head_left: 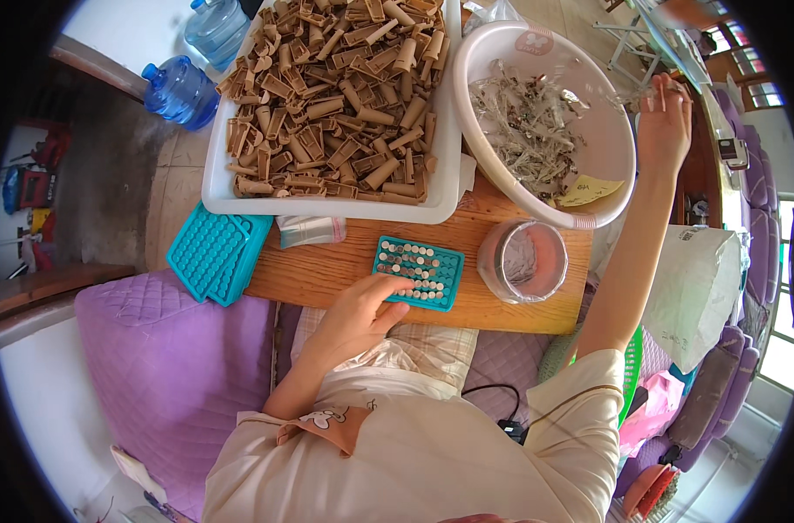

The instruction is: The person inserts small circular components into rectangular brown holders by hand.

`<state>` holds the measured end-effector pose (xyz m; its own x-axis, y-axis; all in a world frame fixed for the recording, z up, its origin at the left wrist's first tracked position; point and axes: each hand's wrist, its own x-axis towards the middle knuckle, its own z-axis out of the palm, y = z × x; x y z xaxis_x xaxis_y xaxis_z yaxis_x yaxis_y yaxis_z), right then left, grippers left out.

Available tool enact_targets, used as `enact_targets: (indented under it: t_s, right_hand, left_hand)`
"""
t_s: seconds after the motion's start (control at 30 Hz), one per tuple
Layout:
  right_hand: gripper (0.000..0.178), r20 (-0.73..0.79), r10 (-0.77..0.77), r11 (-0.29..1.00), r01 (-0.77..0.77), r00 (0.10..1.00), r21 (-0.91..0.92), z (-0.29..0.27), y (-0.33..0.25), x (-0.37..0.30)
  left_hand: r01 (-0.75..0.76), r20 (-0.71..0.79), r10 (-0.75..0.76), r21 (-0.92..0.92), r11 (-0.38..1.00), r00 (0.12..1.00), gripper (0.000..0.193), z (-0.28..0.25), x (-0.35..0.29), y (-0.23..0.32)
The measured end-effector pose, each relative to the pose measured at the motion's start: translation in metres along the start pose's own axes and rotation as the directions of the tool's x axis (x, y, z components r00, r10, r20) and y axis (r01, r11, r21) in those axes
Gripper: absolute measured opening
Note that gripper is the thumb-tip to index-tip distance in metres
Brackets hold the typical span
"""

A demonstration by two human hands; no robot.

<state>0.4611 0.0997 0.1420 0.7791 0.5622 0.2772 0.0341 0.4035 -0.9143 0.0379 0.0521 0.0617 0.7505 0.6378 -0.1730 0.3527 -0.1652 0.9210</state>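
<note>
1. While your left hand (349,321) rests at the near-left edge of the turquoise welled tray (452,263), your right hand (665,126) is well apart from it, out past the far-right rim of the white oval basin (608,109). The left is clearly the nearer of the two.
2. The tray sits on the wooden table (349,275), just in front of your lap. Its long axis runs left to right, dipping slightly toward you at the right end; from your right hand, it lies back toward you and to the left.
3. Your left thumb and forefinger stand apart, the forefinger reaching over the nearer rows of small pale discs (412,251). You cannot be sure from this view whether a disc is under that fingertip.
4. Your right fingers point away from you, bent at the tips. Something thin and clear may be between them, but the blur there leaves their grip unclear.
5. Between your right hand and the tray lie the basin, holding clear plastic pieces (519,126), and the bag-lined tub (493,260), which stands just right of the tray without touching it.
6. Discs fill much of the tray's left and middle; wells toward its right end show bare.
</note>
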Motion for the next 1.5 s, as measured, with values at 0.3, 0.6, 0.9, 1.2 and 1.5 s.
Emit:
enact_targets:
  t_s: [0.3, 0.6, 0.9, 1.2, 1.5]
  right_hand:
    - [0.017, 0.498, 0.229, 0.967, -0.137, 0.836, -0.214, -0.017, 0.015, -0.024]
    - [0.016, 0.407, 0.235, 0.969, -0.178, 0.883, -0.173, -0.013, 0.018, -0.052]
    - [0.010, 0.519, 0.023, 0.968, -0.149, 0.854, 0.202, 0.042, -0.003, -0.129]
    - [0.031, 0.851, -0.316, 0.585, 0.792, 0.420, -0.174, 0.102, -0.042, -0.270]
    - [0.029, 0.863, -0.180, 0.659, 0.709, 0.472, -0.250, 0.096, -0.040, -0.287]
  left_hand:
    - [-0.093, 0.053, 0.088, 0.091, 0.991, 0.995, 0.023, 0.011, -0.021, -0.013]
    - [-0.080, 0.039, 0.079, 0.035, 0.996, 0.996, 0.023, 0.013, -0.041, -0.024]
    - [-0.115, -0.007, 0.115, -0.059, 0.992, 0.993, 0.023, 0.006, -0.044, -0.009]
    - [-0.372, -0.438, 0.091, -0.615, 0.695, 0.894, 0.024, -0.002, -0.026, 0.047]
    - [-0.292, -0.420, 0.024, -0.587, 0.755, 0.907, 0.024, 0.007, -0.035, 0.027]
